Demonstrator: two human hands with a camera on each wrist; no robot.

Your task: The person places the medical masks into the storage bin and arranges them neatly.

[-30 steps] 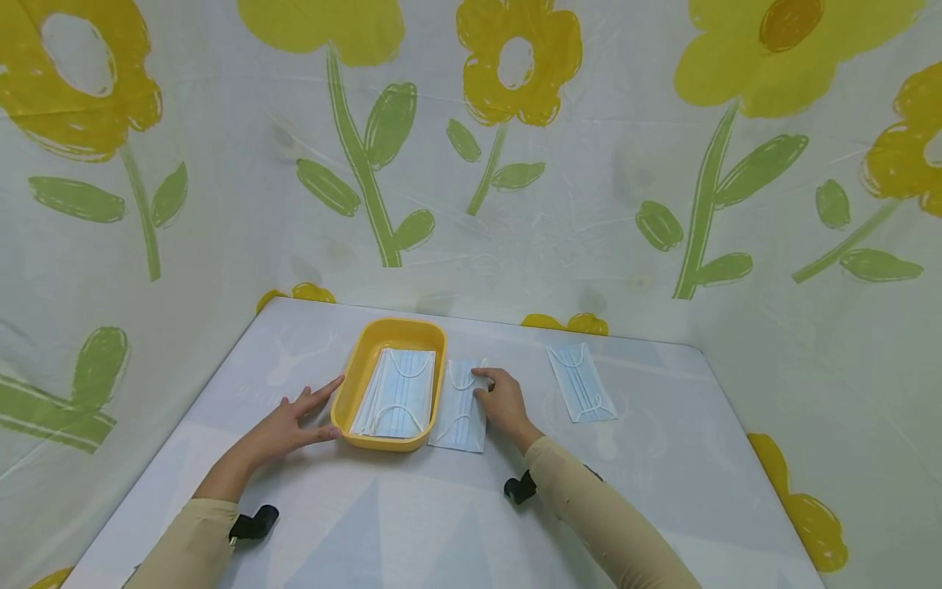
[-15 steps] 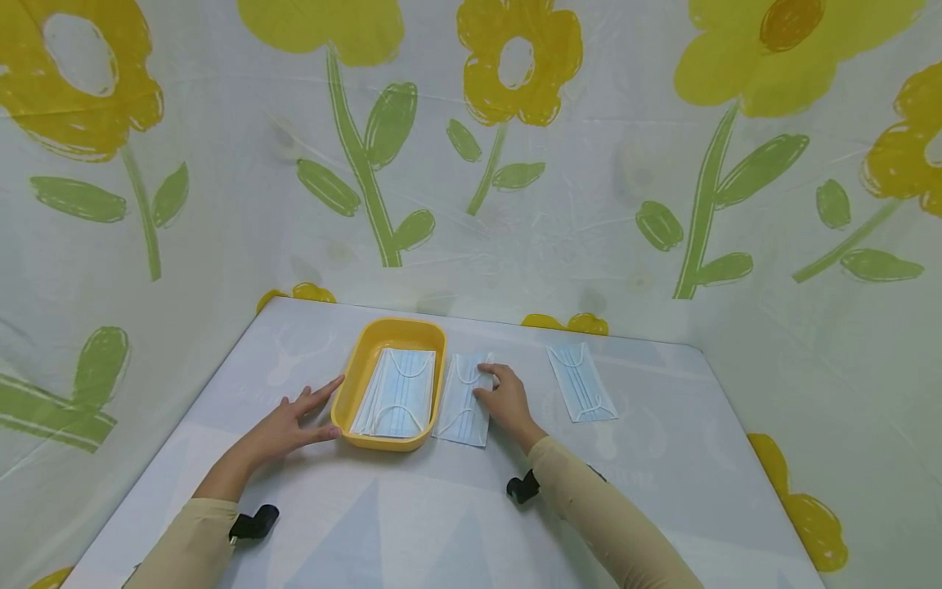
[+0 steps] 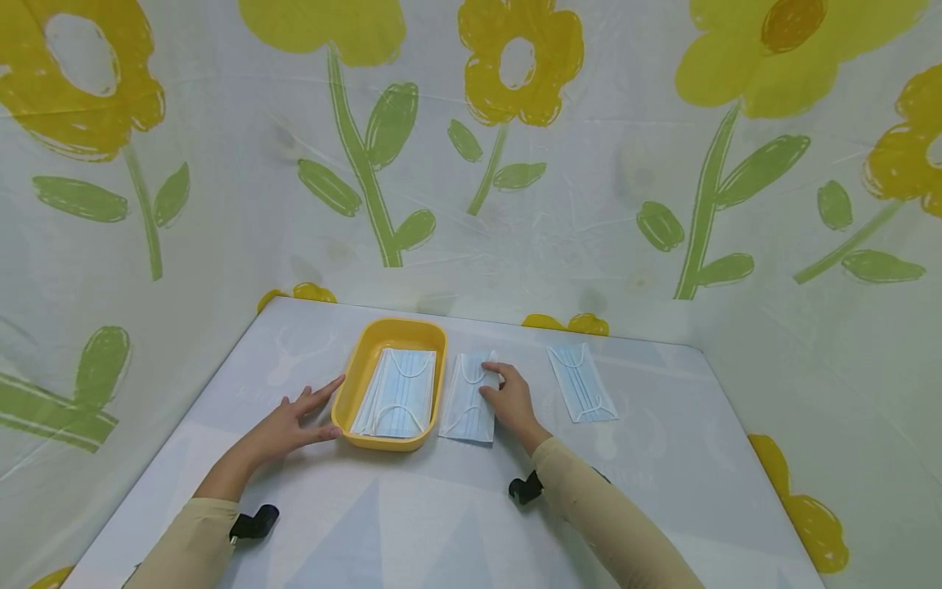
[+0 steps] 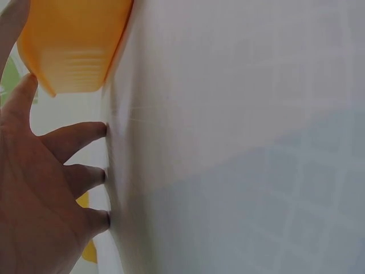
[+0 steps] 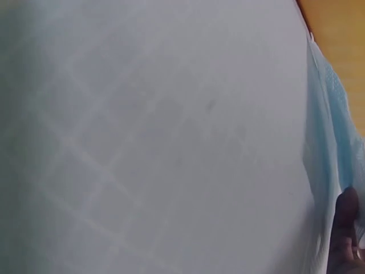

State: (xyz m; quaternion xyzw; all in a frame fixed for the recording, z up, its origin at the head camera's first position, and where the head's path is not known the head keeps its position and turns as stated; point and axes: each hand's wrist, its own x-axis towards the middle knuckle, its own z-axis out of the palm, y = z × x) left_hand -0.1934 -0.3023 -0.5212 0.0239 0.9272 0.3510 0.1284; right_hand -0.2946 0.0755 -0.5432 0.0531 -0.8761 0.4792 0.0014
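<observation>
A yellow plastic tray [image 3: 397,334] stands on the table with several pale blue face masks [image 3: 408,393] stacked inside it. Against the tray's left side rests my left hand [image 3: 280,433], fingers spread and thumb near the front corner. In the left wrist view, a fingertip of the left hand [image 4: 40,188] touches the tray wall [image 4: 77,51], and other fingertips meet the table. My right hand [image 3: 513,406] pinches the right edge of a single face mask [image 3: 464,407] just right of the tray. That mask [image 5: 328,114] looks slightly bent in the right wrist view.
Another face mask [image 3: 583,384] lies flat farther right on the table [image 3: 412,523]. White curtains [image 3: 581,229] printed with yellow flowers surround the table at the back and sides. Black wrist-worn cameras [image 3: 254,522] hang below both forearms.
The face mask in my right hand has slid a little to the right and away from me, opening a small gap from the tray. My left hand and the tray have stayed put.
</observation>
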